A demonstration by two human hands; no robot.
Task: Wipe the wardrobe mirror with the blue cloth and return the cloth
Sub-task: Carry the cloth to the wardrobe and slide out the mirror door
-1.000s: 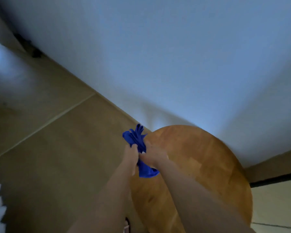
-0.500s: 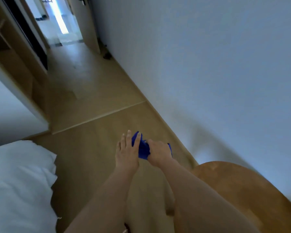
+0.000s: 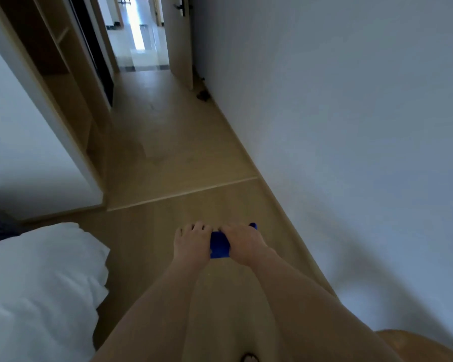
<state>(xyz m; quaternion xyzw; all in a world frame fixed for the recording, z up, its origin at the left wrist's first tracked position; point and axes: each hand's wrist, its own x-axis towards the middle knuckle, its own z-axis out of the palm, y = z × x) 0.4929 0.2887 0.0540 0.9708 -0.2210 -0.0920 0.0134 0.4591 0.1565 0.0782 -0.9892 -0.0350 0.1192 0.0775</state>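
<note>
A bunched blue cloth [image 3: 219, 244] is held between both hands in front of me, above the wooden floor. My left hand [image 3: 191, 244] grips its left side with curled fingers. My right hand [image 3: 242, 242] grips its right side, and a corner of the cloth sticks out past the knuckles. Most of the cloth is hidden under the hands. The wardrobe [image 3: 63, 82] stands along the left, with a pale panel [image 3: 19, 152] on its near side.
A white duvet [image 3: 37, 288] fills the lower left. The round wooden table [image 3: 426, 348] shows at the bottom right corner. A white wall [image 3: 351, 126] runs along the right. The floor leads to an open door [image 3: 179, 40] and a bright hallway.
My view has swung from the table and wall toward the hallway and wardrobe. The table has slid to the bottom right corner. Both hands have stayed on the cloth, and the left fingers have curled.
</note>
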